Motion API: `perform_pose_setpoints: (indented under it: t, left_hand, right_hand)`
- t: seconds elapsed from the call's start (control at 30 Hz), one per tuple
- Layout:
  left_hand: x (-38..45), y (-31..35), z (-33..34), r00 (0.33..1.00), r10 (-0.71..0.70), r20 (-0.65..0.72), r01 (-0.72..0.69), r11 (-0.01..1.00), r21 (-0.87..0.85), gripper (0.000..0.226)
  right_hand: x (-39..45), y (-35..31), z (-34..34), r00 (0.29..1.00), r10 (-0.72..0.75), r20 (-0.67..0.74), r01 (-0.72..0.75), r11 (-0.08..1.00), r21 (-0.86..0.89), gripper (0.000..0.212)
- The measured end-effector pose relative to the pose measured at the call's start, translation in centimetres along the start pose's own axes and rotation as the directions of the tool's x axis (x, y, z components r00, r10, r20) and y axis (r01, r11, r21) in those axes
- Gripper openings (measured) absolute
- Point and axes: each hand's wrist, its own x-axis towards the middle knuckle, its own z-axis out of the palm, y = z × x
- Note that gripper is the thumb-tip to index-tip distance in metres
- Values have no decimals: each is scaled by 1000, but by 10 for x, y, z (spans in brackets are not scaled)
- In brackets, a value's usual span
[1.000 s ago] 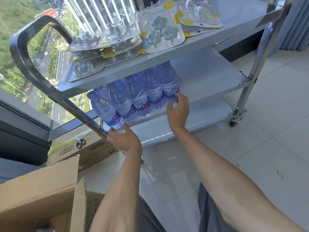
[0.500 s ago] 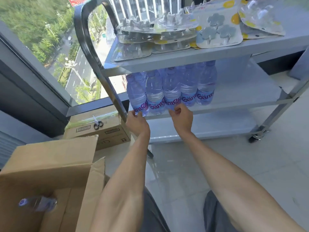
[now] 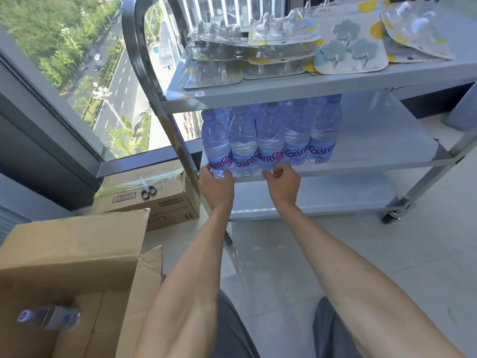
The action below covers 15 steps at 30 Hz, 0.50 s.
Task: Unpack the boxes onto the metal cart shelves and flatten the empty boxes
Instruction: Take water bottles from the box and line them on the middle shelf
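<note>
Five clear plastic water bottles (image 3: 268, 135) with pale blue labels reading "Ganten" in purple script front a shrink-wrapped pack standing upright at the left end of the middle shelf (image 3: 374, 140) of a three-tier grey metal cart (image 3: 309, 86). More bottles show dimly behind the front row. On the top shelf lie overlapping clear blister packs (image 3: 232, 58), one white card (image 3: 348, 51) carrying three grey flower-shaped hooks; their printing is too small to read.

Beside the cart's curved steel handle (image 3: 136, 47), a sealed brown cardboard carton (image 3: 149, 200) sits on the pale tiled floor (image 3: 387, 254) under a window, bearing a barcode sticker and an upright-arrows mark, with small black-handled scissors (image 3: 148, 191) resting on top. An open brown cardboard box (image 3: 77, 254) stands at lower left, a blurred bottle (image 3: 49, 317) lying inside it.

Both bare forearms reach forward to the pack's base at the shelf's front edge. The left hand (image 3: 215, 183) has its fingers curled round the bottom of the leftmost bottle. The right hand (image 3: 284, 182) has its fingers bent in against the foot of the third bottle; whether they truly grip it cannot be told.
</note>
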Motion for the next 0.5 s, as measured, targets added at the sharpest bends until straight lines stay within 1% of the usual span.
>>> perform_pose_setpoints:
  t: [0.07,0.13,0.23,0.33,0.4,0.5]
  left_hand:
    - [0,1,4,995,83,58,-79,995,-60,62]
    - [1,2,7,988,124,93,-117,990,-83,78]
    - [4,-1,5,982,144,119,-145,989,1,92]
    - [6,-4,3,981,148,126,-156,986,59,89]
    - [7,-3,4,985,131,111,-139,988,70,85]
    - [8,-2,5,991,101,84,-109,989,98,86]
  right_hand:
    - [3,-1,0,1000,10,-13,-10,1000,-5,26]
    - [5,-2,0,1000,15,-26,-15,1000,-14,28]
    - [6,-2,1,999,20,-37,-21,999,-24,28]
    - [6,-2,2,998,32,-46,-34,999,-27,29]
    - [6,-2,3,998,36,-42,-38,999,-38,30]
    - [7,-3,2,998,43,-36,-45,997,-61,30]
